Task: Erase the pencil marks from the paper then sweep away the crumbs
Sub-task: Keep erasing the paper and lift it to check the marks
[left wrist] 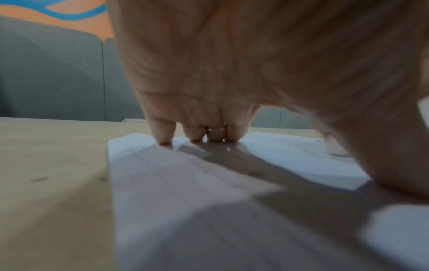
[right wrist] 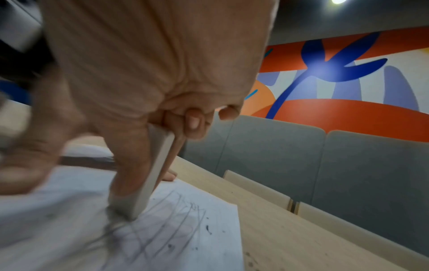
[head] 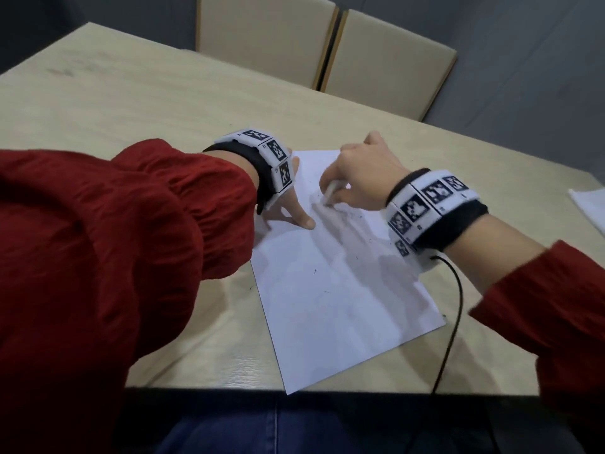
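The right hand [head: 357,178] pinches a flat, pale eraser [right wrist: 154,174] between thumb and fingers, its lower end pressed onto the paper [head: 343,290] amid grey pencil marks [right wrist: 167,225]. The eraser is a thin slab with rounded corners; its upper end is hidden in the curled fingers, and in the head view only a sliver shows. The left hand [head: 291,208] lies spread, fingertips [left wrist: 164,140] and thumb pressing the sheet flat near its far left corner; a plain ring [left wrist: 216,128] sits on one finger. The wrist band covers most of that hand from above.

The paper is a smooth white sheet lying askew on the tabletop [head: 131,103], its near corner reaching the near edge. Dark crumbs [right wrist: 209,229] dot it and the bare wood beside its right edge. The marks are loose, overlapping strokes, smeared by motion blur around the eraser. The tabletop is pale wood grain. Another white sheet [head: 589,208] is cut off at the right edge.
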